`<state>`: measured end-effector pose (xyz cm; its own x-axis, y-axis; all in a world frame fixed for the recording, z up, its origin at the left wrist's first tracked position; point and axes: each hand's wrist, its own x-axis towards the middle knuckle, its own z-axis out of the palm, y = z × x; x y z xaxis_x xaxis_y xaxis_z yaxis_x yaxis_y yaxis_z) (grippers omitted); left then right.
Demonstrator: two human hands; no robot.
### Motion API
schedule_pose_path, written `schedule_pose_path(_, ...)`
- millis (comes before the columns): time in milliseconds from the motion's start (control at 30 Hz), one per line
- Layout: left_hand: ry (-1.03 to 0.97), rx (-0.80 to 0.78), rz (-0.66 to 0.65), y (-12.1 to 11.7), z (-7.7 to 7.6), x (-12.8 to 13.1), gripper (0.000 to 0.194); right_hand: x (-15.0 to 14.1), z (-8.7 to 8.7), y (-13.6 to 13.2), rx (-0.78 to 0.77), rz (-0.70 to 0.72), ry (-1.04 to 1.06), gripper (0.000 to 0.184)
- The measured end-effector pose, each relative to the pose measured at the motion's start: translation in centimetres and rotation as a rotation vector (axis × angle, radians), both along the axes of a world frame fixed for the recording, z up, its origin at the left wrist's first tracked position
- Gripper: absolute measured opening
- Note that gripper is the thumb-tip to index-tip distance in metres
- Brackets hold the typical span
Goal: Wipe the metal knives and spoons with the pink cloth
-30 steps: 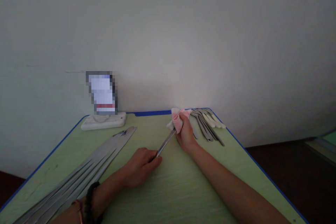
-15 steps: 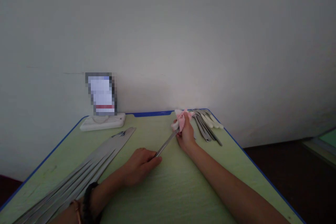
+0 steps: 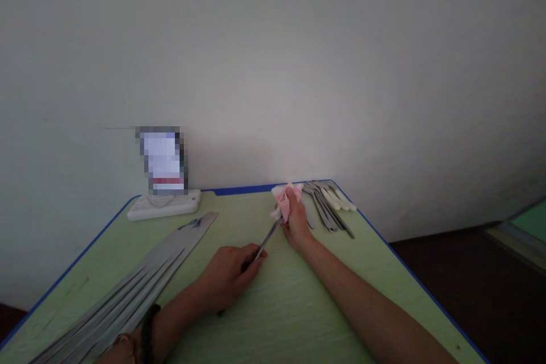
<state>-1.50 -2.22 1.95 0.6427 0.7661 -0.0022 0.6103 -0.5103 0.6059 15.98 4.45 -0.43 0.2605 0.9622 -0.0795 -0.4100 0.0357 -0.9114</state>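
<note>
My left hand point(image 3: 228, 276) is closed round the handle end of a thin metal utensil point(image 3: 267, 238) that slants up and to the right over the green table point(image 3: 298, 307). My right hand point(image 3: 296, 220) is closed on a pink and white cloth point(image 3: 284, 203) wrapped round the far end of that utensil. What kind of utensil it is stays hidden under the cloth. A dark band sits on my left wrist.
Several long flat metal blades point(image 3: 140, 284) lie in a fan at the left. A bunch of cutlery with metal and white handles point(image 3: 327, 205) lies at the far right corner. A white base point(image 3: 164, 205) with a blurred upright card stands against the wall. The table's blue edge runs close on the right.
The cloth hand has slid slightly along the utensil's far end. The view has tilted, so everything sits a little lower and to the left.
</note>
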Motion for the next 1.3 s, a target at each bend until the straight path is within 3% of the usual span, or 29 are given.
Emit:
schedule_pose_path(200,-0.043,-0.092,-0.052,0.1,0.3,-0.2,0.039,-0.1,1.0,-0.4,-0.101,0.001,0.036,0.047)
schedule_pose_path(733,-0.116,-0.197,-0.030,0.1,-0.1,-0.4,0.043,0.6,1.3,-0.4,-0.062,0.244,0.204,0.051)
schedule_pose_path(1100,0.049,-0.044,0.073,-0.3,0.4,0.3,0.042,0.2,0.9,-0.1,-0.036,0.241,0.092,0.037)
schedule_pose_path(1300,-0.150,-0.269,0.036,-0.1,-0.2,-0.1,0.048,0.5,0.7,0.0,-0.017,0.268,0.105,0.048)
